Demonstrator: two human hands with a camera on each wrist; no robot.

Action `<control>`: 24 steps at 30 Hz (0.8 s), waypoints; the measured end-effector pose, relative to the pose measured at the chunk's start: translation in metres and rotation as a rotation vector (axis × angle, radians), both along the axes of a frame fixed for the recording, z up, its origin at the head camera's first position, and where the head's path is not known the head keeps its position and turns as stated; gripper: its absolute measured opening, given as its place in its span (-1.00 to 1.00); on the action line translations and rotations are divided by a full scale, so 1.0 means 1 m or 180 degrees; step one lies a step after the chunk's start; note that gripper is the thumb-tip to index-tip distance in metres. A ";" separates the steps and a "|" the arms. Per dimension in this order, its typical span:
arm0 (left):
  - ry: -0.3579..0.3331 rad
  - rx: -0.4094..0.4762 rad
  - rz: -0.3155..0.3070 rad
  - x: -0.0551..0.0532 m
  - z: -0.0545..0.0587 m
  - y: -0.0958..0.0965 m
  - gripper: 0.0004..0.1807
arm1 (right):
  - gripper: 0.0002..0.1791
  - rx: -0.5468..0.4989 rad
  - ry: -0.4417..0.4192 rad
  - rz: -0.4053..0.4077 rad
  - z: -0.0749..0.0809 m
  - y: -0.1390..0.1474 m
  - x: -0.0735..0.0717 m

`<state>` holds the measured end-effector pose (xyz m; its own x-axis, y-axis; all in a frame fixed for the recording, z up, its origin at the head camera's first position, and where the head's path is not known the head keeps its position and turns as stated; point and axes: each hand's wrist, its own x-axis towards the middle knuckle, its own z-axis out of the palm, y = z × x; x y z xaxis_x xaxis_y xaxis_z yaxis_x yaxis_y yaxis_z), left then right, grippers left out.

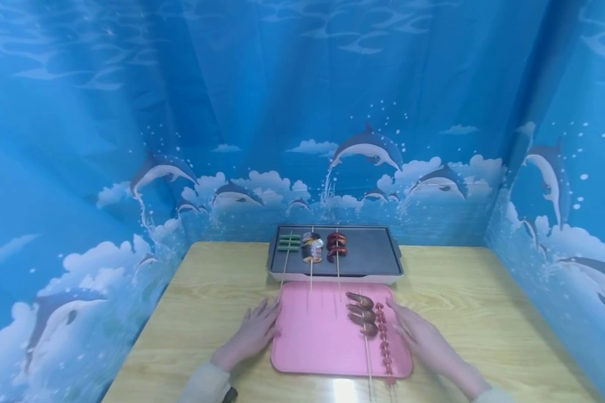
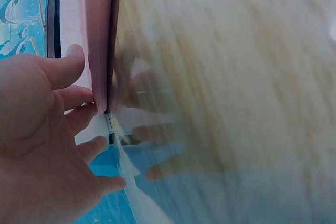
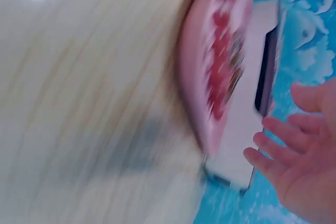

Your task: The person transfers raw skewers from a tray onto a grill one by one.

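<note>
The pink tray [image 1: 312, 336] lies nearest, flat between the two hands, with two skewers along its right side: a shrimp skewer [image 1: 365, 315] and, to the right of it, a skewer of small red pieces [image 1: 385, 347]. Their bare sticks run out past the near rim. The left hand [image 1: 255, 329] is open at the tray's left edge, its fingertips touching the side. The right hand [image 1: 426, 338] is open too, fingers extended by the right edge (its wrist view is blurred, and I cannot tell whether it touches). Just beyond the tray stands a dark griddle [image 1: 370, 252] with a pale base, three skewers on its left and middle part: a green skewer [image 1: 288, 242], a silvery fish skewer [image 1: 312, 249] and a dark red skewer [image 1: 336, 246], their sticks pointing back toward the tray. Everything rests on a light wood-grain table [image 1: 464, 285], glossy enough to catch a bright patch of light near the front. Behind and on both sides hangs a blue curtain [image 1: 282, 84] printed with leaping dolphins, clouds and water
</note>
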<state>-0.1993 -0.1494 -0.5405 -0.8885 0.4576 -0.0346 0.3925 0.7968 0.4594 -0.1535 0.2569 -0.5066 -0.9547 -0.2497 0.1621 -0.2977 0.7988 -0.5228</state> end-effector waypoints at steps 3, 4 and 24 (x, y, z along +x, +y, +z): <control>-0.0007 0.0055 -0.0006 0.000 0.000 0.000 -0.36 | -0.47 -0.0359 -0.0180 -0.0155 0.007 -0.014 0.002; -0.0005 0.0070 -0.0010 0.000 0.000 0.000 -0.35 | -0.50 -0.0499 -0.0244 -0.0190 0.008 -0.018 0.003; 0.0017 0.0183 -0.0052 0.000 0.000 -0.001 -0.33 | -0.75 -0.0916 -0.0986 -0.0476 -0.009 -0.063 0.022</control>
<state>-0.1993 -0.1508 -0.5406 -0.8809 0.4733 -0.0029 0.4080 0.7625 0.5021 -0.1314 0.1935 -0.5159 -0.9913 -0.0918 -0.0944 0.0156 0.6301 -0.7764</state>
